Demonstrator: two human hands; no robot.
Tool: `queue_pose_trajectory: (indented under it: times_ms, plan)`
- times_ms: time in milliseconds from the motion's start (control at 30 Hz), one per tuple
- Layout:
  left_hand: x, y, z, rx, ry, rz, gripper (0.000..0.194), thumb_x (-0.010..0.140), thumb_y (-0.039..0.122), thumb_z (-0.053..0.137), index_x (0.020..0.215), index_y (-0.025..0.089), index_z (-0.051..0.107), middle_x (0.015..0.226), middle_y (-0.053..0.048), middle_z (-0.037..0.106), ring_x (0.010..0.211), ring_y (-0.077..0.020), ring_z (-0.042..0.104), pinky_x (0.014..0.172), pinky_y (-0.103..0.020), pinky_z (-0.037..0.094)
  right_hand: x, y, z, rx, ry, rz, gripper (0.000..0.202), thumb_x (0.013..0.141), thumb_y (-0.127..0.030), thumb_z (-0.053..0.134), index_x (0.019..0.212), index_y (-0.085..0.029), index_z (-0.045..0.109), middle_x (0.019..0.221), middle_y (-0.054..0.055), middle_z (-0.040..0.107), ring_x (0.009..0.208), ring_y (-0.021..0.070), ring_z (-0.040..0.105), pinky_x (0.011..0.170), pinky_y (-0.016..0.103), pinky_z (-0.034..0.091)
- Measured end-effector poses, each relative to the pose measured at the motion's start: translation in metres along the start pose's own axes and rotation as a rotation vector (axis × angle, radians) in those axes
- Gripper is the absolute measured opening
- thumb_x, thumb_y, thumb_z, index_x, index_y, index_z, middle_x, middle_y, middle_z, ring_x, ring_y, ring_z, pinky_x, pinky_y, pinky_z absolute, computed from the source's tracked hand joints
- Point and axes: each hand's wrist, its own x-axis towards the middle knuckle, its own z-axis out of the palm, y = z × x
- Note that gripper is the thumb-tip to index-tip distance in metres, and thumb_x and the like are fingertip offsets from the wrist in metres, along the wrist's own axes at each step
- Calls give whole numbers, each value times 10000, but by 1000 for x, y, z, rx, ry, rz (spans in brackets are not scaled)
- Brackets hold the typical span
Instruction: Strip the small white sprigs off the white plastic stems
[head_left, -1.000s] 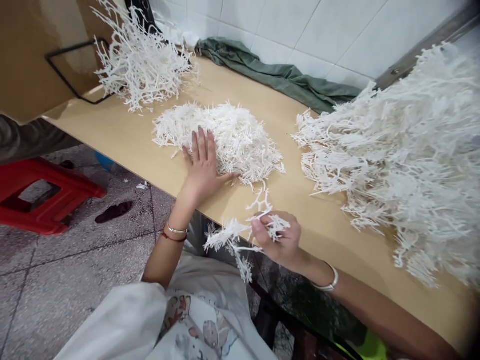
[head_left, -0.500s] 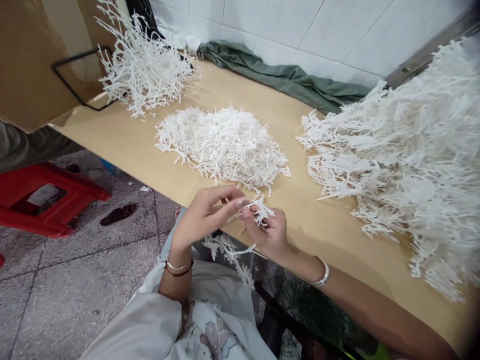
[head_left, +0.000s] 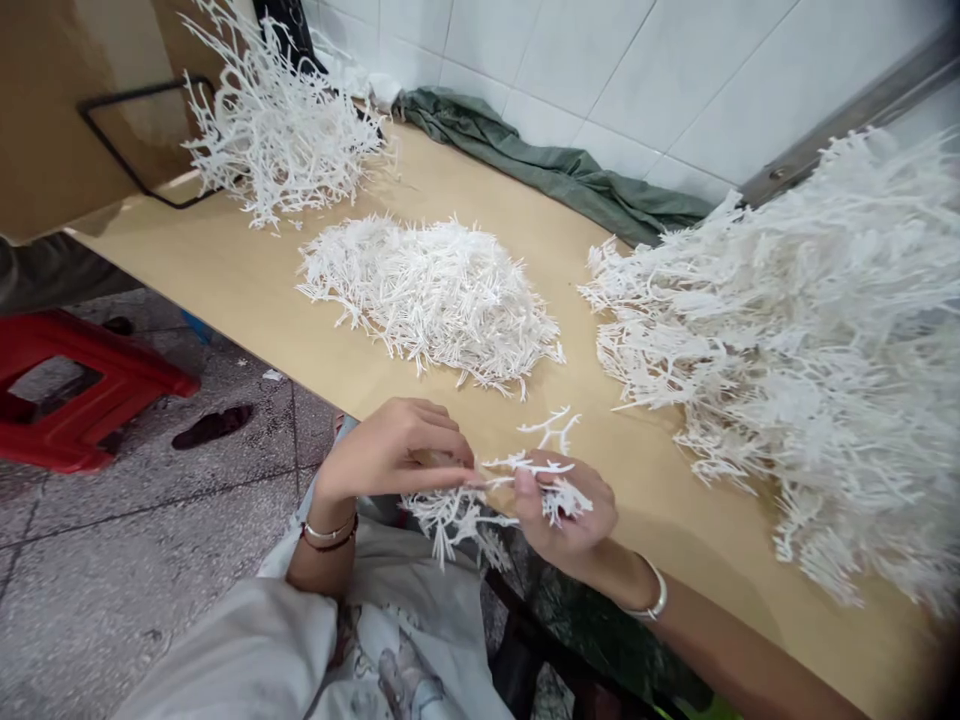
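My left hand (head_left: pixel 401 450), a bangle at its wrist, has its fingers closed on a white branched piece (head_left: pixel 454 515) that hangs over the table's front edge. To its right, my right hand (head_left: pixel 574 515) grips a bunch of small white branched pieces (head_left: pixel 562 495), the thumb pressed on them. Thin white twigs stretch between the two hands, and one forked twig (head_left: pixel 551 430) sticks up above my right hand. Beyond both hands lies a low heap of short white pieces (head_left: pixel 442 295) on the tan table (head_left: pixel 360 380).
A big pile of white branches (head_left: pixel 810 350) covers the table's right side; another bunch (head_left: pixel 281 140) stands at the back left by a cardboard box (head_left: pixel 67 110). Green cloth (head_left: pixel 555 170) runs along the tiled wall. A red stool (head_left: pixel 97 390) stands on the floor.
My hands have moved apart; the right one went right and down. More of the white pieces shows between them and at my right hand. The view has shifted slightly.
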Motion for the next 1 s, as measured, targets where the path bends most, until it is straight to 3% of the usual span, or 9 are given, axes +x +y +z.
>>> queue_pose_trajectory:
  times_ms: [100, 200, 300, 400, 567, 700, 800, 900, 1000]
  plan:
    - [5, -4, 8, 99, 141, -16, 331, 939, 247, 499, 622, 154, 520, 565, 13, 481, 566, -105, 433, 617, -265, 363, -1, 6, -2, 24, -43, 157, 250, 819, -76, 528, 630, -213, 439, 487, -28, 522, 433, 110, 502, 467, 245, 395]
    - [9, -5, 15, 159, 247, -46, 396, 962, 231, 445, 578, 167, 373, 538, 44, 332, 529, -92, 356, 593, -258, 319, 2, 9, -2, 117, -190, 117, 262, 830, -123, 529, 599, -203, 433, 468, -35, 483, 421, 100, 472, 463, 238, 373]
    - [13, -3, 22, 104, 293, -73, 392, 959, 226, 446, 583, 170, 352, 537, 46, 322, 522, -89, 344, 569, -249, 302, 5, 10, 0, 217, -311, 55, 223, 824, -282, 593, 651, -201, 478, 481, -42, 457, 411, 96, 435, 438, 232, 348]
    - [17, 0, 34, -42, 319, 4, 395, 960, 218, 427, 572, 162, 383, 519, 36, 366, 509, -84, 355, 560, -240, 313, 2, 12, 1, 314, -350, 193, 263, 773, -410, 671, 737, -200, 516, 596, -15, 524, 503, 119, 506, 476, 235, 414]
    - [24, 3, 55, -150, 509, 48, 452, 973, 250, 400, 531, 158, 413, 502, 18, 436, 483, -79, 399, 531, -231, 338, -4, 14, 1, 409, -430, 353, 198, 792, -305, 654, 816, -196, 490, 611, -35, 505, 495, 106, 483, 469, 226, 416]
    - [22, 3, 53, -188, 689, -133, 530, 987, 344, 381, 496, 151, 432, 467, 20, 430, 439, -72, 391, 483, -236, 303, -1, 8, -1, 190, -360, 182, 232, 828, -147, 545, 653, -210, 406, 507, -62, 413, 419, 80, 391, 432, 216, 342]
    - [18, 3, 42, -183, 569, -258, 637, 986, 511, 240, 532, 152, 505, 508, -4, 491, 498, -93, 442, 535, -250, 336, 3, 2, -2, 69, -250, 69, 237, 801, -101, 521, 634, -212, 396, 473, -64, 390, 407, 76, 393, 434, 215, 323]
    - [15, 4, 33, -212, 374, -245, 829, 847, 750, 61, 669, 149, 604, 593, -32, 547, 555, -123, 477, 549, -264, 357, 4, -1, -4, 12, -164, 34, 210, 785, -103, 513, 649, -220, 403, 454, -66, 401, 387, 75, 383, 423, 219, 312]
    - [14, 4, 29, -139, 294, -282, 716, 766, 804, 366, 938, 159, 623, 653, 3, 534, 579, -117, 465, 542, -246, 352, 4, -2, -5, -17, -142, -17, 223, 764, -90, 508, 635, -226, 386, 447, -55, 443, 383, 85, 416, 420, 226, 334]
